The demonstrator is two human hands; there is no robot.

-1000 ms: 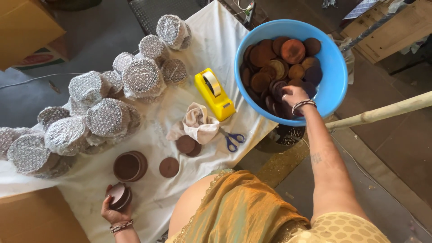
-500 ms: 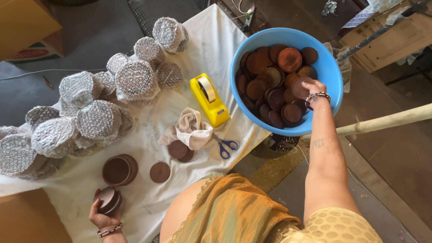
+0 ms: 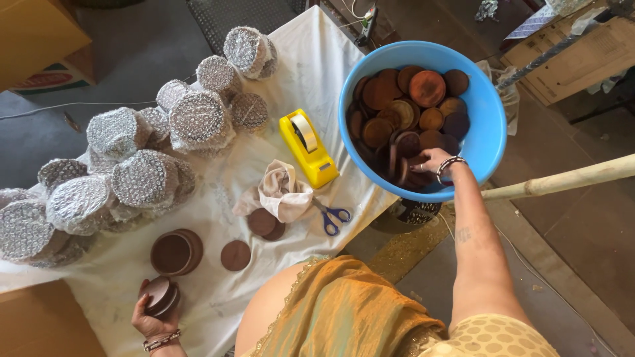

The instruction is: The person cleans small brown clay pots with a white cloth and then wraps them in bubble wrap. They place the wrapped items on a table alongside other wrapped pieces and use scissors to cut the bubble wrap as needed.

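Two hands work apart. The left hand (image 3: 153,317) grips a small stack of brown discs (image 3: 159,295), fingers curled under it, thumb at its edge. The right hand (image 3: 431,160) reaches into the blue tub (image 3: 488,109), fingers bent among more discs (image 3: 405,109); whether they pinch one is hard to tell. Scissors (image 3: 334,216) and a tape dispenser (image 3: 308,147) lie between the hands.

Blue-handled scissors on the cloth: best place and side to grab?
Take the scissors by the blue handle loops, from the person's side. They lie flat, loops toward the table edge with bare cloth around them; the blades point up at the crumpled rag.
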